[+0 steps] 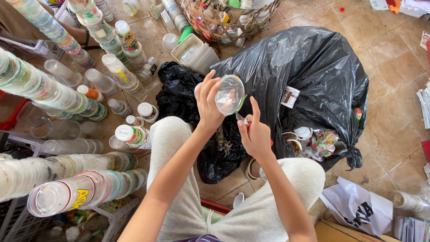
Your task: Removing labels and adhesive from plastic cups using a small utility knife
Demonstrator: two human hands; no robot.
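The black rubbish bag (309, 76) lay open on the tiled floor (394, 134) before my knees, within reach. My left hand (208, 105) clamped the clear plastic cup (230, 94) over it, tilted sideways toward my right hand (256, 136), which gripped a small cutter (242, 118) at its rim

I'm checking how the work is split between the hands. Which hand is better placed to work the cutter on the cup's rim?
The right hand: it holds the small red-handled cutter with its tip by the rim. The left hand is full, gripping the clear plastic cup.
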